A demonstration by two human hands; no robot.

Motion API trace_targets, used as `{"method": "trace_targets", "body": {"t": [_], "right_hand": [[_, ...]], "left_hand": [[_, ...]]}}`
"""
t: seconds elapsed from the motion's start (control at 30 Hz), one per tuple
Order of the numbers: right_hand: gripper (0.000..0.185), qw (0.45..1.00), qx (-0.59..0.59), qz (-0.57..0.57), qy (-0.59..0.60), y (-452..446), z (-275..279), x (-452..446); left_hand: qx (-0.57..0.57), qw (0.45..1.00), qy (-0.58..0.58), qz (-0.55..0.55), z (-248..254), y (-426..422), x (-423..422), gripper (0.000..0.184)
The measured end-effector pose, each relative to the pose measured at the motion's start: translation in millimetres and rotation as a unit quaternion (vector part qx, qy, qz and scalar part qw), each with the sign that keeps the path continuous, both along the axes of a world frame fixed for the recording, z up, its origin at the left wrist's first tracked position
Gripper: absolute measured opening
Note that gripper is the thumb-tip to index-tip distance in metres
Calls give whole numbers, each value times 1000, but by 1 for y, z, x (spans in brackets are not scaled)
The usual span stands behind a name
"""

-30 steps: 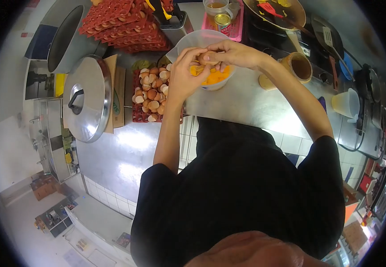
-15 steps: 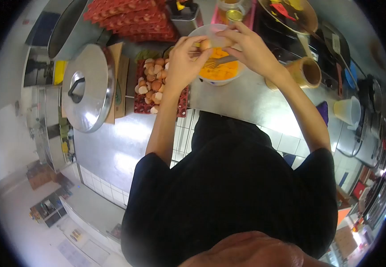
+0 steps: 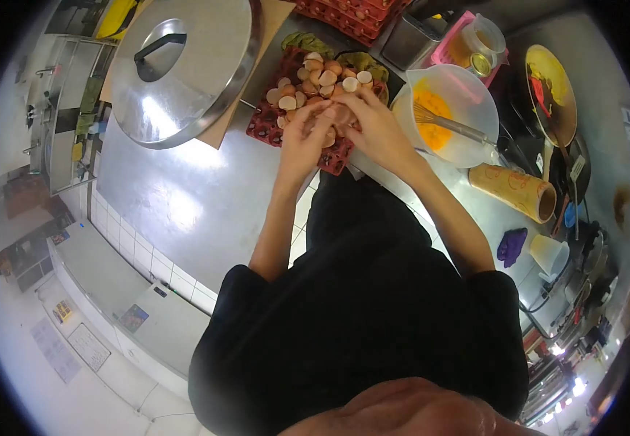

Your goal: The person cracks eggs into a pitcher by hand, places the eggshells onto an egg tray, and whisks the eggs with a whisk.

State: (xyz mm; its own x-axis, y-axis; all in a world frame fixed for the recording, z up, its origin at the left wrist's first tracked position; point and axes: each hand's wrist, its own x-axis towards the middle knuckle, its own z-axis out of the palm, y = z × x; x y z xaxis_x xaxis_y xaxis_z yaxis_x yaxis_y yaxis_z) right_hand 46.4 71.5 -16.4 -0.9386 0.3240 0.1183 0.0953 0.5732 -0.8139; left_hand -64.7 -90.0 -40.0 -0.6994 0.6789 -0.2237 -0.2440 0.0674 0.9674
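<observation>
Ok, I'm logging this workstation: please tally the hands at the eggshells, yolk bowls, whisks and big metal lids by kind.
Left hand and right hand: 2
Yolk bowl: 1
Whisk: 1
Big metal lid: 1
Total: 5

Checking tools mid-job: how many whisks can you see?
1: a whisk in the bowl, just right of the right hand. Others may be hidden.
</observation>
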Motion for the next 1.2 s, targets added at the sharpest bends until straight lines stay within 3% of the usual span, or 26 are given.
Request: {"method": "trace_targets", "body": {"t": [0.1, 0.23, 0.27, 0.33, 0.4, 0.5, 0.6, 0.67, 0.77, 0.8, 0.9, 1.0, 1.13, 1.2], "right_hand": [[56, 998, 13, 5, -56, -5, -24, -41], [55, 995, 101, -7, -9, -5, -53, -68], [54, 992, 128, -17, -4, -9, -45, -64], [52, 990, 139, -14, 26, -1, -5, -70], [47, 994, 90, 22, 53, 9, 71, -75], [46, 980, 181, 24, 80, 56, 199, -122], [38, 936, 342, -26, 81, 164, 230, -204], [43, 937, 341, -53, 56, 192, 267, -249], [42, 916, 368, -161, -11, 292, 231, -334], [42, 917, 354, -171, -67, 306, 227, -347], [43, 930, 336, -133, -74, 394, 169, -397], [48, 958, 237, -124, -101, 380, 178, -388], [41, 937, 282, -173, -112, 403, 158, -410], [39, 920, 313, -200, -127, 416, 158, -419]], "left_hand": [[-23, 999, -22, 24, -15, -3, -27, 55], [-65, 995, -77, 28, -23, 1, -50, 59], [-58, 998, -24, 27, -37, -4, -51, 59], [-16, 994, 103, 26, -67, -5, -57, 58], [-6, 994, 111, 24, -40, -10, -49, 54], [27, 997, 77, -11, -39, -14, -48, 47], [21, 996, 82, -28, -15, -12, -48, 43], [25, 997, 68, -25, -10, -9, -47, 41], [52, 990, 114, -66, 9, -7, -58, 43], [62, 988, 117, -84, 27, -7, -65, 43], [95, 958, 249, -109, 96, 2, -111, 45], [144, 915, 369, -79, 163, 38, -163, 40], [193, 930, 304, -67, 219, 139, -249, 33], [183, 911, 366, -56, 216, 202, -304, 39]]}}
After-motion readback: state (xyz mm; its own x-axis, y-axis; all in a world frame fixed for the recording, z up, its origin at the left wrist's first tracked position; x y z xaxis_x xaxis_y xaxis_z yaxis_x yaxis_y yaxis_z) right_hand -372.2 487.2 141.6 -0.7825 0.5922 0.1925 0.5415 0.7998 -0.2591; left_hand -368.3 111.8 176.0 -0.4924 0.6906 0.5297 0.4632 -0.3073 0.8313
